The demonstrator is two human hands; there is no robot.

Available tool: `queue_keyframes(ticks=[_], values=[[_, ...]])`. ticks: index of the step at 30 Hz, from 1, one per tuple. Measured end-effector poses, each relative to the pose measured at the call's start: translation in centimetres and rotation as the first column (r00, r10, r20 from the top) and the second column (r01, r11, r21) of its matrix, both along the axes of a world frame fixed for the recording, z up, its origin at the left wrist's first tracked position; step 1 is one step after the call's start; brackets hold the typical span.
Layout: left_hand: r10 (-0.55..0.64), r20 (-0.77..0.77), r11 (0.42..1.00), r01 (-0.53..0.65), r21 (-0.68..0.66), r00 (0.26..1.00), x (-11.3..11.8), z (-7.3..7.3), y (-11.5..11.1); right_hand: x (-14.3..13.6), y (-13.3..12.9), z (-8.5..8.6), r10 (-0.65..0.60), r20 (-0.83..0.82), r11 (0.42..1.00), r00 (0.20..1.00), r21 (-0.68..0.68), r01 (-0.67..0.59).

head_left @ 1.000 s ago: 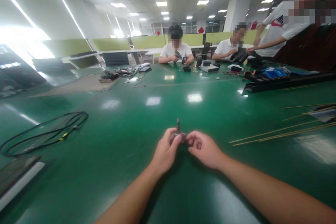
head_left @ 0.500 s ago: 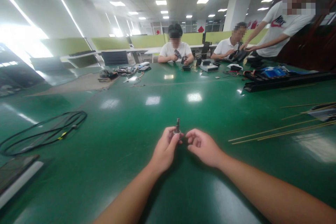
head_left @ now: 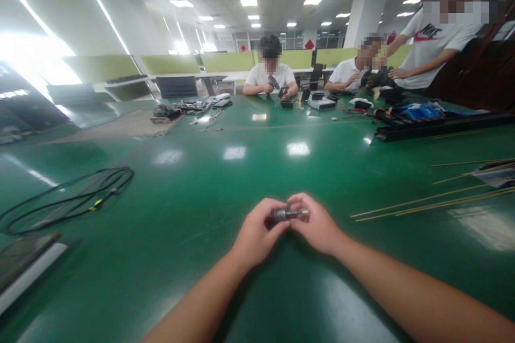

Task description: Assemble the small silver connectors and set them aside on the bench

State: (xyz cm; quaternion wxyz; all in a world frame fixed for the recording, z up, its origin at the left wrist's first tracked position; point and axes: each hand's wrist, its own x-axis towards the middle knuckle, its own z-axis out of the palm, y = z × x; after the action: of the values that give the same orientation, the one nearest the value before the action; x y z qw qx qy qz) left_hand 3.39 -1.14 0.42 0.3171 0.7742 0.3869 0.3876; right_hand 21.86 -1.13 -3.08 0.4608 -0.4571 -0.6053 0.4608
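Metal part [head_left: 280,215] lies sideways between your hands, left of the yellow rods [head_left: 402,205]; best steady its thick end with the left hand [head_left: 254,228], thumb and fingers gripping it, and save finer finger work for the right. Your right hand [head_left: 317,225] curls narrowly about the thin end, can't tell if it's pinching firmly. Both forearms angle inward, hands meeting left of the rods, palms roughly facing each other.

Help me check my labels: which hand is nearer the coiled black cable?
Left. The left hand is apart from the cable, to its right; the right hand is farther right.
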Motion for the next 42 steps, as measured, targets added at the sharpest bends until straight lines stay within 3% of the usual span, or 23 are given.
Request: queue_keyframes(ticks=[4,42], values=[[-0.014,-0.010,0.998,0.015,0.060,1.000,-0.1,0.0,0.1,0.0,0.0,0.3,0.007,-0.018,1.000,1.000,0.019,-0.006],[-0.007,-0.002,0.992,0.007,0.126,1.000,-0.2,-0.3,0.1,0.2,-0.6,1.1,0.039,-0.052,0.998,0.998,0.058,-0.036]])
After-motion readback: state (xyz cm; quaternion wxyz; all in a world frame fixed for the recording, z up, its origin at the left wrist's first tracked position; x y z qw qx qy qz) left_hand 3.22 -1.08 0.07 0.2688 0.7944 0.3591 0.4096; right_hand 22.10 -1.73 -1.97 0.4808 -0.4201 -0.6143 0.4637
